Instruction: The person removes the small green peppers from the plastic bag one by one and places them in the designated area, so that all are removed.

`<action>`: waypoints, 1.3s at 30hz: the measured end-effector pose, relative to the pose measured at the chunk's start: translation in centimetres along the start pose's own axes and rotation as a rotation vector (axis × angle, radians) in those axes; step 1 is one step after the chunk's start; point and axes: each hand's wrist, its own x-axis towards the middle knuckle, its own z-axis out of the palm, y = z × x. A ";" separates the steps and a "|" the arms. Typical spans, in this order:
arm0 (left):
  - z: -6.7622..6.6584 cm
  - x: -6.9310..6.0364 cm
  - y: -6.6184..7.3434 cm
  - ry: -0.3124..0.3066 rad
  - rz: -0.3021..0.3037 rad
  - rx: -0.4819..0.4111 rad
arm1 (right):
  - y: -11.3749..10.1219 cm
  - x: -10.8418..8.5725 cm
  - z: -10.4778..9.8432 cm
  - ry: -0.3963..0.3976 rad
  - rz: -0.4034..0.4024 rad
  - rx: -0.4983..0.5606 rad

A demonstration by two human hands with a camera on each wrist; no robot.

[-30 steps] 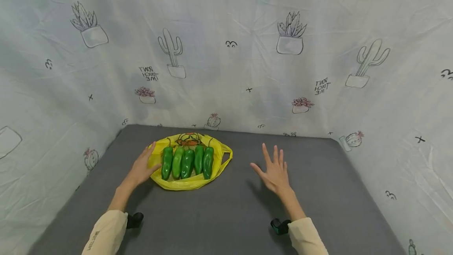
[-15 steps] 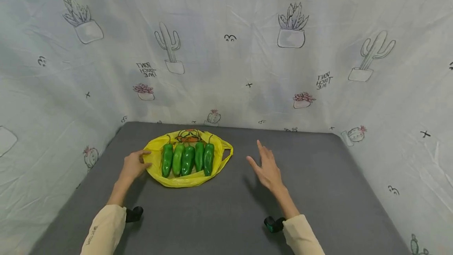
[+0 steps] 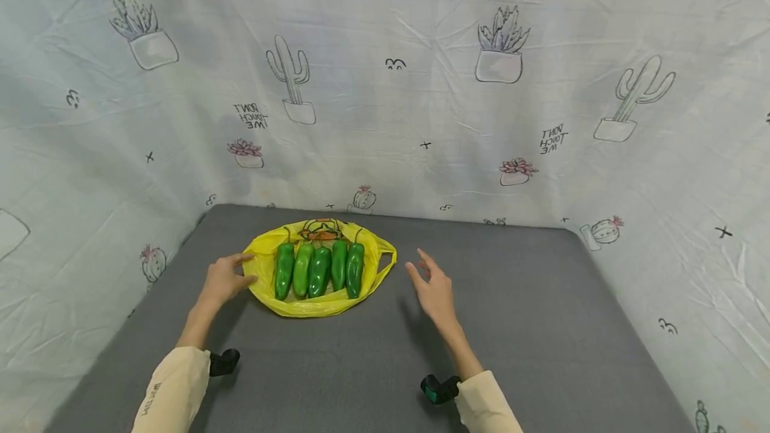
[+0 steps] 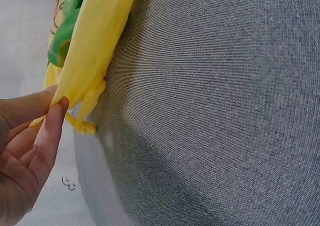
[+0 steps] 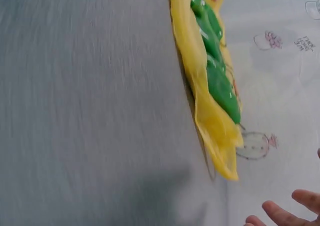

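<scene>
A yellow plastic bag lies on the table with its mouth spread open, several green peppers side by side inside it. My left hand is at the bag's left edge. In the left wrist view, the thumb and fingers of the left hand pinch the rim of the yellow bag. Off to the right of the bag's handle loop, my right hand hovers over the table with fingers spread, touching nothing. Its fingertips show at the lower right of the right wrist view, apart from the bag.
The grey cloth-covered table stretches around the bag. A pale curtain printed with cactus drawings hangs behind it and along both sides. Black wrist devices sit by both sleeves.
My left hand has drawn back slightly left and closed its fingers on the bag's edge. The right hand has moved left toward the bag, its fingers less spread.
</scene>
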 end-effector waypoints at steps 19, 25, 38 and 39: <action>-0.3 0.1 -0.6 -0.030 -0.020 -0.057 | -2.8 -1.5 9.1 0.300 -0.063 0.483; -0.2 0.0 -0.8 -0.044 -0.022 -0.072 | -2.6 -1.6 12.4 0.239 -0.003 0.679; -0.1 -0.1 -1.0 -0.030 -0.002 -0.062 | -3.2 -1.1 15.6 0.260 -0.009 0.250; -0.1 -0.1 -1.1 -0.031 -0.001 -0.062 | -3.2 -1.0 15.6 0.264 -0.012 0.238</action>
